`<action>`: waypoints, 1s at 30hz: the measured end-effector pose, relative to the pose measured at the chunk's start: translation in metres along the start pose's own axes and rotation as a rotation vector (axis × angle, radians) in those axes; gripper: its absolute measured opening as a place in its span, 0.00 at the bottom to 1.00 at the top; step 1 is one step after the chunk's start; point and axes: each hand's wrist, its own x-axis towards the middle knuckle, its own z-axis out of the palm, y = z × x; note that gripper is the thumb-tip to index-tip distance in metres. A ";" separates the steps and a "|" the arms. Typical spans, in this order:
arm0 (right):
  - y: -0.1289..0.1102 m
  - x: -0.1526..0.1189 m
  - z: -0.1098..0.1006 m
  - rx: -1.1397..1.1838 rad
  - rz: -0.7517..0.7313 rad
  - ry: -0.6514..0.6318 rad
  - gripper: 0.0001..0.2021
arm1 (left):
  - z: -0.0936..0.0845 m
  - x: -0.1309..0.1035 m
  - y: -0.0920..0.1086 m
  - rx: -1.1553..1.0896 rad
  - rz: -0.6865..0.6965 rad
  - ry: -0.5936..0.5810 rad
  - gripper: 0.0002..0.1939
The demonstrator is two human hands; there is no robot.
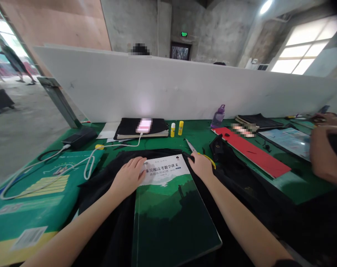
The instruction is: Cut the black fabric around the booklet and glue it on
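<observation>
A book (171, 215) with a green mountain cover and white top lies on black cloth (110, 215) in front of me. My left hand (131, 173) rests at the book's upper left edge, fingers stretched out and lying over the cloth and the cover. Beyond the book's upper right corner, my right hand (201, 165) has its fingers curled closed on the black cloth, which bunches there. Scissors with yellow handles (211, 160) lie just behind that hand, partly hidden by it.
A phone (144, 125) on a black-covered book is plugged into a white cable. Two glue sticks (180, 128), a purple bottle (217, 117) and a red board (254, 154) stand or lie behind. A green package (37, 200) is at left; another person's arm (328, 155) is at right.
</observation>
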 end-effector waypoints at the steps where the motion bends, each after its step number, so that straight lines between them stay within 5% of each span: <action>1: 0.000 0.000 -0.001 0.000 -0.004 0.001 0.12 | -0.007 -0.008 0.006 0.003 0.015 -0.031 0.21; 8: 0.003 0.005 0.000 -0.043 0.032 -0.016 0.14 | -0.065 -0.098 0.061 0.072 0.275 -0.183 0.31; 11: 0.003 0.006 0.002 -0.061 0.017 -0.023 0.14 | -0.074 -0.128 0.075 0.114 0.279 -0.164 0.40; 19: 0.004 0.008 0.001 -0.150 -0.075 -0.037 0.15 | -0.053 -0.161 0.077 0.174 0.155 -0.058 0.49; 26: 0.006 0.035 -0.011 -0.214 -0.272 -0.036 0.16 | -0.051 -0.172 0.099 0.218 0.142 -0.028 0.54; 30: 0.003 0.051 -0.012 -0.214 -0.359 -0.020 0.18 | -0.036 -0.176 0.117 0.292 0.103 0.076 0.46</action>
